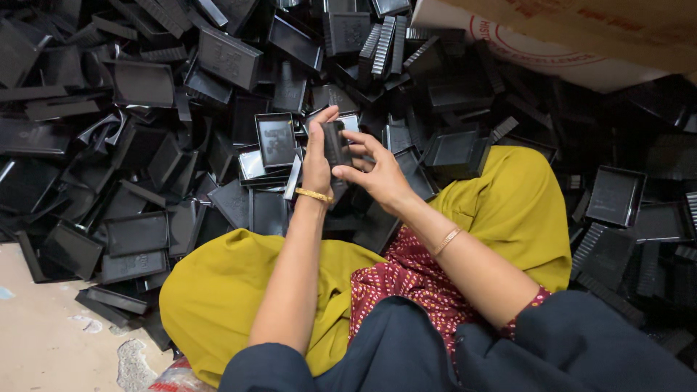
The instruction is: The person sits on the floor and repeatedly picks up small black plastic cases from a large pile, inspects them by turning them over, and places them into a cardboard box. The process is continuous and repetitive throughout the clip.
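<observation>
Small black plastic tray (335, 144) held on edge, long axis upright, above the yellow-clad lap (508, 210): 2 hands clamp it, left hand (316, 156) against its left face, right hand (377, 173) pinching its right edge, both equally near.

trays (145, 232) heaped before knees, box (573, 36) behind

We hold both forearms raised ahead, left hand (317, 156) and right hand (377, 170) close together, fingers curled inward.
</observation>
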